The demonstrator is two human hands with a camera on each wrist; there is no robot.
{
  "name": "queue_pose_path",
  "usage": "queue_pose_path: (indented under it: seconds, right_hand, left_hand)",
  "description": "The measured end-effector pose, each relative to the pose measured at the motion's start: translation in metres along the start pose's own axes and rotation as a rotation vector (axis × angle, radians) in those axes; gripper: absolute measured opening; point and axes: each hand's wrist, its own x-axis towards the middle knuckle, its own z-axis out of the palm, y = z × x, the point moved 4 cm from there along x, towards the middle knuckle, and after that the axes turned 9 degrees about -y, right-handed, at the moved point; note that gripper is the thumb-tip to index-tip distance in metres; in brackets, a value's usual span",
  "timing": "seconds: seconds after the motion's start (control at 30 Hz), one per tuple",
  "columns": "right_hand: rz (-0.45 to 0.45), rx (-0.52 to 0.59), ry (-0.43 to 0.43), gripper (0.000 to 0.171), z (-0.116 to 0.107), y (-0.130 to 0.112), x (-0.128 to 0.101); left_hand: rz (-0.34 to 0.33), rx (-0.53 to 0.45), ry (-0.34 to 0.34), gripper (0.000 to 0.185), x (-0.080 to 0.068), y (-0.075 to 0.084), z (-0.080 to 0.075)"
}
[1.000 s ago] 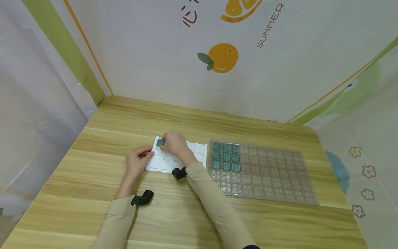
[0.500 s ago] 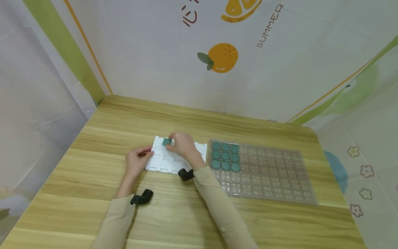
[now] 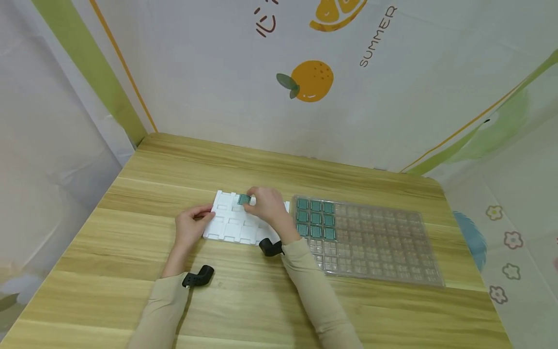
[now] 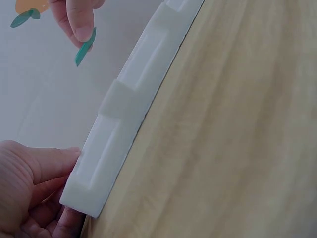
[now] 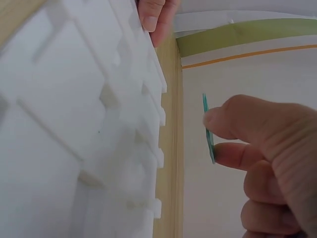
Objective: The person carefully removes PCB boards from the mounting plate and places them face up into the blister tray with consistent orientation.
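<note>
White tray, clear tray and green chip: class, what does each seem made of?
White tray: likely foam, matte and thick with soft edges. Clear tray: probably thin moulded plastic, glossy and see-through. Green chip: thin and flat, perhaps circuit board; unsure.

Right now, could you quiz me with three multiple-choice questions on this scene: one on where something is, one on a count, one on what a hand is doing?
1. Where does the clear plastic compartment tray lie on the wooden table?
A. Left of the white foam tray
B. Right of the white foam tray
C. Stacked on the white foam tray

2. How many small green square chips sit in that clear tray?
A. Nine
B. Four
C. Twenty

3. What is the right hand doing?
A. Lying flat on the table
B. Pressing the clear tray
C. Pinching a thin green square chip

Answers: 1 B, the head view shows it right of the white foam tray, which the left hand steadies. 2 A, three rows of three. 3 C, the wrist views show the chip between thumb and finger.
</note>
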Motion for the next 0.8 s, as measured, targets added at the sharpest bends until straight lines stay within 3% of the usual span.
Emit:
queue_pose_path:
  seconds: [0.8]
  right_hand:
    - [0.038,0.033,-0.008,0.026,-0.012,0.02,-0.028]
  left_hand:
    - [0.026,0.011,0.006,0.019,0.0,0.001,-0.001]
